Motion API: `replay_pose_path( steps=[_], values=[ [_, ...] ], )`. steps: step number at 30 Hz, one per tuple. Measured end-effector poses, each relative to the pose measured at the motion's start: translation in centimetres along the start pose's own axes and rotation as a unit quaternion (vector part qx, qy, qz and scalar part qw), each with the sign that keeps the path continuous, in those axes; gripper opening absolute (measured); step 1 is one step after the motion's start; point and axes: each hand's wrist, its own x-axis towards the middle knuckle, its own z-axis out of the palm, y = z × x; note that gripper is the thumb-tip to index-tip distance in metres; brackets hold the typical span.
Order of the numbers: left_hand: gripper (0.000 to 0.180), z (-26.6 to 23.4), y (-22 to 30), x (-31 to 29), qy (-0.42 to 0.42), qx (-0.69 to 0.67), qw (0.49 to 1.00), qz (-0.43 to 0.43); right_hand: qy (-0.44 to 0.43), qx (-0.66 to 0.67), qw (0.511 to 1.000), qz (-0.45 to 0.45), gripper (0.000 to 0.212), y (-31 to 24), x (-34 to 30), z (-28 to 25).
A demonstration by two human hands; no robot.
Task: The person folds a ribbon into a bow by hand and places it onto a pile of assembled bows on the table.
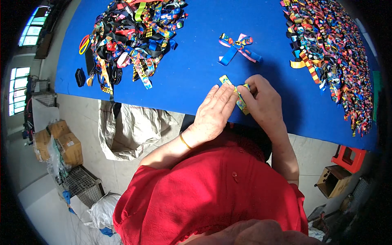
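Apparently, folding is in hand: nearer the person than the tied bow (238,48) lies the ribbon (242,103). Toward the bow's left, the left hand (215,107) presses flat on it, fingers together; toward its right, the right hand (263,100) seems to pinch an end between thumb and forefinger. Firm left fingertips and a light pinch should prevent slipping. It looks narrow, slanted, yellow-green with multicoloured print, its middle hidden.

Got my left hand (214,108) laid flat over a yellow patterned ribbon (225,81), right hand (264,100) pinching a bit of it, blue table (196,77) underneath, tied bow (237,48) just beyond.
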Motion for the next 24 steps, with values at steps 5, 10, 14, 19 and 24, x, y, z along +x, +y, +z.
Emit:
replay_pose_path(
  steps=[5, 10, 14, 19, 24],
  values=[
    [0.059, -0.9, -0.1, 0.0, 0.01, -0.064, 0.998, -0.014, -0.002, -0.009, 1.0, -0.019, 0.018, -0.5, 0.1, 0.0],
    [0.044, -2.3, -1.2, 0.4, 0.138, -0.144, 0.977, -0.07, -0.003, -0.006, 0.997, -0.078, 0.014, 0.4, 0.2, 0.4],
    [0.024, -3.3, -2.1, 0.9, 0.172, -0.215, 0.951, -0.142, 0.01, 0.029, 0.994, -0.108, 0.013, -0.2, 0.3, -0.3],
    [0.027, -3.8, -2.7, 2.5, 0.177, -0.228, 0.945, -0.154, 0.067, 0.041, 0.985, -0.155, 0.01, -0.3, 1.7, -1.6],
    [0.041, -4.1, -3.0, 4.5, 0.118, -0.348, 0.91, -0.194, 0.072, 0.053, 0.976, -0.2, 0.011, -1.1, 3.0, -3.2]
  ],
)
